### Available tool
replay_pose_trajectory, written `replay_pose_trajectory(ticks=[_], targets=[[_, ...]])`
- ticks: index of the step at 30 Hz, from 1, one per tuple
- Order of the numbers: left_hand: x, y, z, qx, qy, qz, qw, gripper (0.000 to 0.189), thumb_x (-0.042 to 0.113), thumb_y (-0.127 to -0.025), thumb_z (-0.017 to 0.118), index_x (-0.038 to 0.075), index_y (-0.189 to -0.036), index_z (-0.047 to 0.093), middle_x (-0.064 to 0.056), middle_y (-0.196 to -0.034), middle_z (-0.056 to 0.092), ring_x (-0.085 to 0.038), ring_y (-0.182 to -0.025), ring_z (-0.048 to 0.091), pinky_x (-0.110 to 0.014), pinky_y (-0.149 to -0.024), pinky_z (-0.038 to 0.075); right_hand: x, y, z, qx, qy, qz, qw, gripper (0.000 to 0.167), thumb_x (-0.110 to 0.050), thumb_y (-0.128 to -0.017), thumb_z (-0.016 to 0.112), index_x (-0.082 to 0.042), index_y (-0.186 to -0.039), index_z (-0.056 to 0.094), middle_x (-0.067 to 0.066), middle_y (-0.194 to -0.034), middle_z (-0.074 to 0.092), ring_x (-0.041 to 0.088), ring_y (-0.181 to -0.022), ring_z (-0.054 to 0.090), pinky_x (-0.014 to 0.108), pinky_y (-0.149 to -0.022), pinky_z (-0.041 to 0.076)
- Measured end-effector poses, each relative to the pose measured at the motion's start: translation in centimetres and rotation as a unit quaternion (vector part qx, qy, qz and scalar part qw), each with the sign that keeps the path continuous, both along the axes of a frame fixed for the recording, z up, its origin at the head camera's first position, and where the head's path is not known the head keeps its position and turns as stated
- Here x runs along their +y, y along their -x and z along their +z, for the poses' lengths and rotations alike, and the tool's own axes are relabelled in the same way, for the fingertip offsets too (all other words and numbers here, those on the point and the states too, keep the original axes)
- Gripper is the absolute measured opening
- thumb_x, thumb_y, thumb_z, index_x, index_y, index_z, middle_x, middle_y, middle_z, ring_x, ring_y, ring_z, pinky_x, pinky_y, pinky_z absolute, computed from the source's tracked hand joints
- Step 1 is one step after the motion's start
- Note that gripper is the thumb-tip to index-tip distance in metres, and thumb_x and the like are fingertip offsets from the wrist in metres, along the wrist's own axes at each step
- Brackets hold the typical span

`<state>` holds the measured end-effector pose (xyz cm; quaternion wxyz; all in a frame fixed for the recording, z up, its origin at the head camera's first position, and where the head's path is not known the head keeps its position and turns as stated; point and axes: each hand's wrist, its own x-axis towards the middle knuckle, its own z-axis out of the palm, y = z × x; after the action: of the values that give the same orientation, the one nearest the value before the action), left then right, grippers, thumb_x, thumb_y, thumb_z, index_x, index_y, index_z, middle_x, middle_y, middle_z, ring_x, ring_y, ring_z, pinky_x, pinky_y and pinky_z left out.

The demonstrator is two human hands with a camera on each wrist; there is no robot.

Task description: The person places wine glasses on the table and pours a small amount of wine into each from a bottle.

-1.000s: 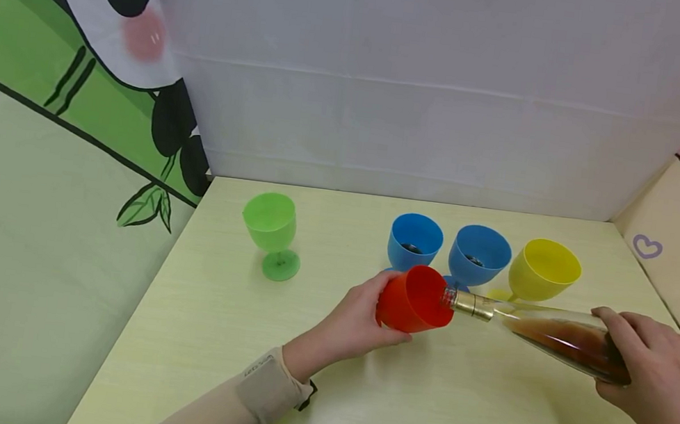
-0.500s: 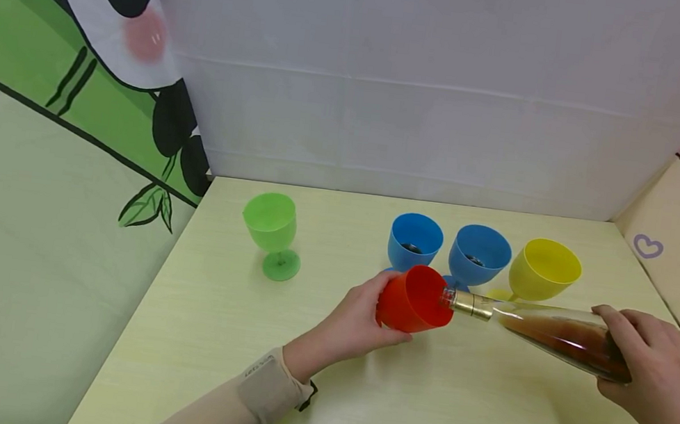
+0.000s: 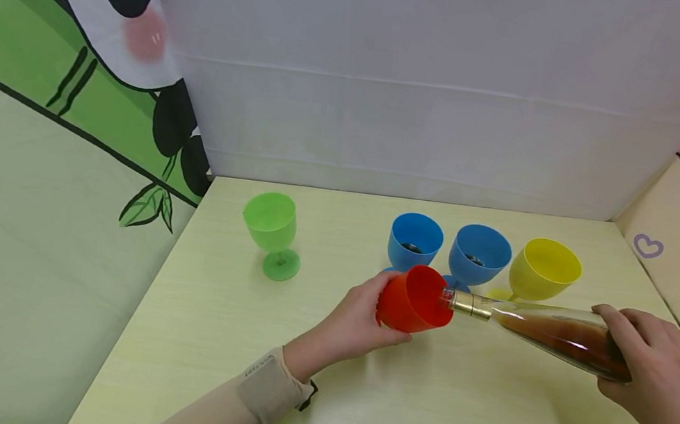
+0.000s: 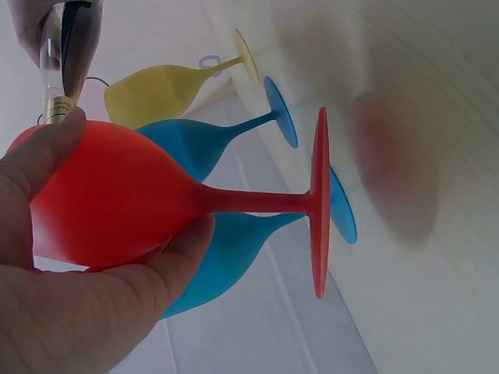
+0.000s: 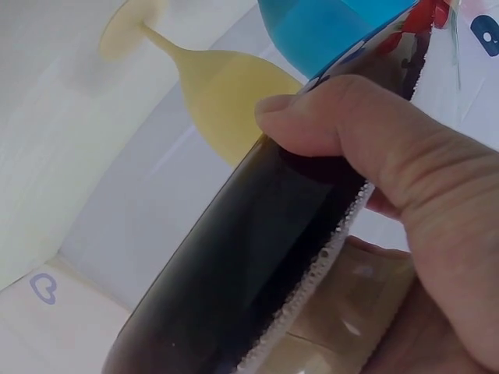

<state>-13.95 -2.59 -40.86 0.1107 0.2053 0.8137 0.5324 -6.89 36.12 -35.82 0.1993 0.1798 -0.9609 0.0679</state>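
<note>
My left hand [image 3: 359, 319] grips the bowl of a red goblet [image 3: 416, 301], tilted with its mouth towards the right. The left wrist view shows its stem and round foot [image 4: 320, 204] raised off the tabletop, a reddish shadow beside them. My right hand [image 3: 659, 364] holds a clear glass bottle [image 3: 553, 334] round its body, nearly level. The gold-banded bottle neck [image 3: 473, 305] points left, its lip just inside the goblet's rim. Dark brown liquid [image 5: 257, 249], edged with small bubbles, lies along the bottle's lower side.
Behind the red goblet stand two blue goblets [image 3: 416, 238] with dark liquid inside. A yellow goblet [image 3: 537, 273] is to their right, and a green goblet [image 3: 270, 225] stands alone at the left. Printed cloth walls [image 3: 350, 122] border the pale wooden table [image 3: 206, 337].
The dark liquid in the bottle reaches slightly further towards the neck. Both hands, the red goblet and the other goblets stay almost exactly where they were.
</note>
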Motion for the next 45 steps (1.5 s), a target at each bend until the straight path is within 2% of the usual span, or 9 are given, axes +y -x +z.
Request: replay_pose_trajectory(ticks=[9,23,31,45], targets=[[0.05,0.10,-0.29,0.003,-0.005,-0.004,1.0000,0.083,0.010,-0.074,0.092,0.021,-0.142,0.047,0.011,-0.128,0.058,-0.015,-0.116,0.055,-0.028,-0.079,0.056,-0.07,-0.02,0.10,-0.001,-0.003,-0.005,1.0000,0.110,-0.005,-0.032,0.095,-0.007,-0.132,0.051,0.026,-0.114,0.054,0.051,-0.106,0.047,0.067,-0.087,0.033],[0.01,-0.04,-0.19,-0.006,-0.006,-0.006,0.9999,0.082,0.009,-0.074,0.092,0.021,-0.142,0.047,0.010,-0.128,0.058,-0.015,-0.116,0.055,-0.028,-0.079,0.056,-0.03,0.07,-0.18,0.005,0.008,0.003,0.9999,0.102,-0.005,-0.037,0.088,-0.007,-0.132,0.052,0.024,-0.114,0.055,0.049,-0.105,0.048,0.064,-0.086,0.033],[-0.02,-0.08,-0.16,-0.010,-0.008,-0.005,0.9999,0.082,0.009,-0.074,0.092,0.021,-0.142,0.047,0.011,-0.128,0.058,-0.016,-0.116,0.055,-0.028,-0.079,0.056,-0.09,0.01,-0.08,0.000,0.013,0.002,0.9999,0.102,-0.003,-0.037,0.088,-0.007,-0.133,0.052,0.024,-0.115,0.054,0.048,-0.107,0.047,0.064,-0.088,0.032],[0.03,-0.13,-0.22,-0.003,-0.006,-0.007,1.0000,0.082,0.009,-0.074,0.092,0.021,-0.142,0.047,0.011,-0.129,0.058,-0.015,-0.117,0.055,-0.028,-0.080,0.056,-0.31,0.02,0.09,0.006,0.013,-0.004,0.9999,0.098,0.000,-0.039,0.084,-0.008,-0.131,0.053,0.023,-0.114,0.054,0.048,-0.106,0.047,0.065,-0.089,0.032]])
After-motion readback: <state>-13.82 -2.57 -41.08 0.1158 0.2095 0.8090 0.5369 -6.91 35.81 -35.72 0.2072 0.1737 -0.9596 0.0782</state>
